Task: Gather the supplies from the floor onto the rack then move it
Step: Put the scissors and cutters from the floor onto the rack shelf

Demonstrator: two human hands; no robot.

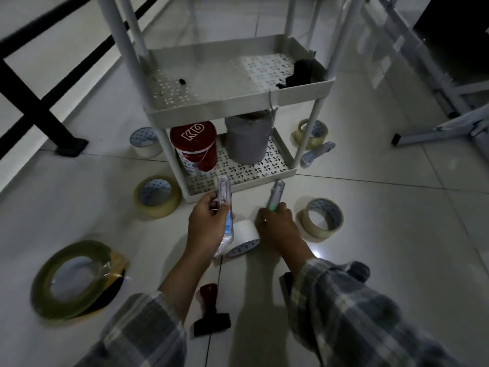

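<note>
A white tiered rack [211, 108] stands on the tiled floor ahead of me. Its bottom shelf holds a red tub [194, 144] and a grey bucket [248, 139]. My left hand [207, 226] grips a packaged blue utility knife [225, 207], held up in front of the rack. My right hand [276, 223] is closed around a green utility knife [275, 196] low over the floor. A white tape roll [244, 235] lies between my hands. Several more tape rolls lie around: [158, 196], [321, 218], [145, 141], [312, 133], and a large one [76, 279].
A third knife in its packaging [316, 154] lies right of the rack. A red-handled scraper [210, 311] rests on the floor near me. A black item [301, 72] sits on the middle shelf. Black railing [31, 102] runs at left; white metal frames [436, 102] stand at right.
</note>
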